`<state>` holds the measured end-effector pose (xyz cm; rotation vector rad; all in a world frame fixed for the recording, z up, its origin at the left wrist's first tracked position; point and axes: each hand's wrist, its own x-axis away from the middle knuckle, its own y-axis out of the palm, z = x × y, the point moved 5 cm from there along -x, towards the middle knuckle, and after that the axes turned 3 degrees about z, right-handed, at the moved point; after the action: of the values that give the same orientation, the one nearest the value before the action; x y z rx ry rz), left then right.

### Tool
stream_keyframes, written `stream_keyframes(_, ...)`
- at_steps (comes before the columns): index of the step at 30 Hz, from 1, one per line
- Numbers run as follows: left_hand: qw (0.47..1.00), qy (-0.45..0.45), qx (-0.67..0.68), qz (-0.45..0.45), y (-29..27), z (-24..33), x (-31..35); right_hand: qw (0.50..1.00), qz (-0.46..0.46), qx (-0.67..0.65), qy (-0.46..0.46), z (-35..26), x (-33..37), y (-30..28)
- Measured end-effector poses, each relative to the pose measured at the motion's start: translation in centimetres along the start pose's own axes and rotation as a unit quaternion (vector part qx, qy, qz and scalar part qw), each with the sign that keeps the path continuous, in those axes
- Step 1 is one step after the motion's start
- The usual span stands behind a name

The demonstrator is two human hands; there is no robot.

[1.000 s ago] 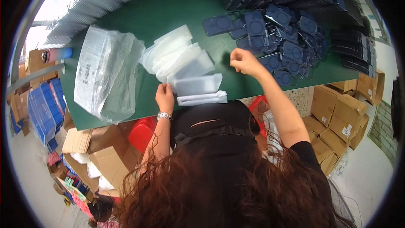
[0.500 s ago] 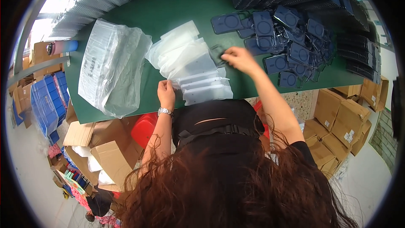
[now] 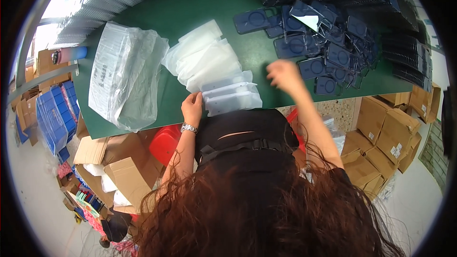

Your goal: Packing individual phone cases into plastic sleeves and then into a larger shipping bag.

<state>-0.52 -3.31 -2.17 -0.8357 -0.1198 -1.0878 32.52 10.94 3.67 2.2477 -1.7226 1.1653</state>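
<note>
On the green bench, translucent sleeves fan out centrally, the nearest ones' long axes running nine-to-three. The left hand touches their nine-o'clock ends; the blurred right hand hovers at two o'clock; neither grip's closure can be told.

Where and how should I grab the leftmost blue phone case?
I'd pinch the phone case by its long edges near the left end, coming from the left: it seems to lie flat, that end juts onto bare table, and its right end crowds other cases.
</note>
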Motion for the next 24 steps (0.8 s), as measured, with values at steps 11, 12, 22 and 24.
stream_keyframes(11,0.994,-0.017,0.106,0.033,0.5,-2.0,-0.7,0.987,-0.138,-0.084,-0.005,2.0,-0.3,9.6)
stream_keyframes(12,0.995,0.009,0.077,0.065,0.3,-1.7,-0.4,0.984,-0.139,-0.111,0.019,1.7,0.0,9.8)
stream_keyframes(22,0.988,0.059,0.006,0.145,-0.4,-1.1,0.2,0.974,-0.126,-0.169,0.084,2.4,0.2,8.6)
stream_keyframes(24,0.99,0.023,0.031,0.133,-0.7,-3.0,-0.4,0.96,-0.114,-0.245,0.07,1.1,0.4,5.2)
